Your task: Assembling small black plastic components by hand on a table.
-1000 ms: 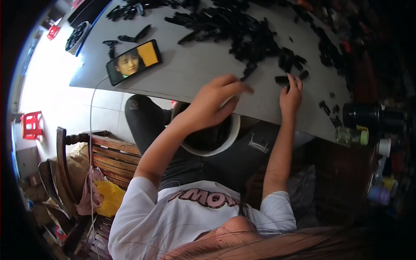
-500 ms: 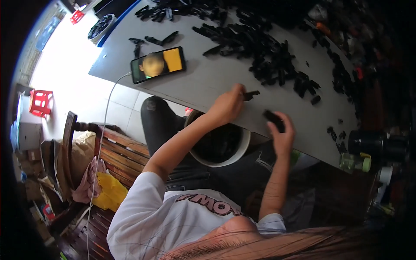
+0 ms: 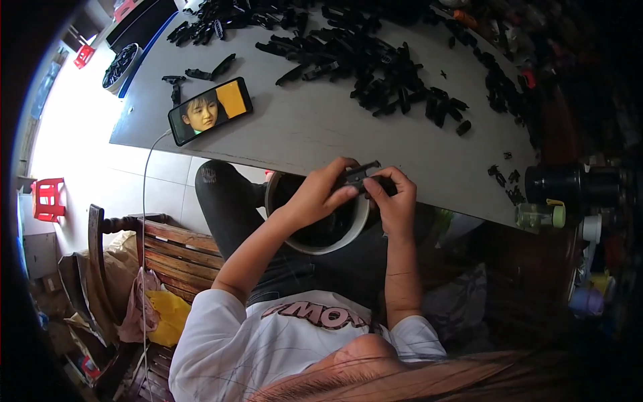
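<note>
My left hand [image 3: 318, 194] and right hand [image 3: 395, 197] pinched one small black part [image 3: 358, 175] between them, just over the white bowl [image 3: 321, 244] at the surface [image 3: 321, 134] edge; I judged slow, straight pressing worked best.

Bare table [image 3: 321, 127] lies open ahead of the hands [image 3: 362, 191]. Black parts [image 3: 375, 60] crowd the far side; a phone [image 3: 209, 110] blocks the left.
</note>
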A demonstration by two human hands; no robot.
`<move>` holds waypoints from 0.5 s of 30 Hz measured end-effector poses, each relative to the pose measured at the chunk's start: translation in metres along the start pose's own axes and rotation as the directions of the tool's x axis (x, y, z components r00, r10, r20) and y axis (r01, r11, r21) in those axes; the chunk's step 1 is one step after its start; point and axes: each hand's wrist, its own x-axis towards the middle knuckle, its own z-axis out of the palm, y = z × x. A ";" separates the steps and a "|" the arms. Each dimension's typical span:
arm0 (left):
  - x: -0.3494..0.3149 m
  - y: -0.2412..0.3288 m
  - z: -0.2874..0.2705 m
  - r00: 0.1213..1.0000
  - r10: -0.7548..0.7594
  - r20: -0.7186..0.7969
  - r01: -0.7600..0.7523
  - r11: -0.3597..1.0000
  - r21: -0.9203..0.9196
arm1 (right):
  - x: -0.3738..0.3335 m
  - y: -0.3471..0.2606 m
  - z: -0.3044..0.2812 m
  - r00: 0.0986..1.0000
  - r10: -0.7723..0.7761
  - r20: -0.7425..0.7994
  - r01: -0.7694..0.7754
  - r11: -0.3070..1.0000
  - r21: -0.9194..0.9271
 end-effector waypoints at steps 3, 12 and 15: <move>-0.006 -0.003 0.009 0.998 -0.047 -0.028 0.050 0.992 0.120 | -0.002 0.007 0.003 0.995 -0.038 -0.091 0.036 0.999 -0.018; -0.016 -0.012 0.002 0.992 0.065 0.111 -0.068 0.997 0.030 | -0.005 0.011 -0.002 0.988 0.059 0.145 -0.087 0.976 0.198; -0.020 -0.010 0.007 0.992 0.017 0.127 -0.025 0.998 0.060 | -0.012 0.022 -0.005 0.990 0.077 0.120 -0.097 0.980 0.175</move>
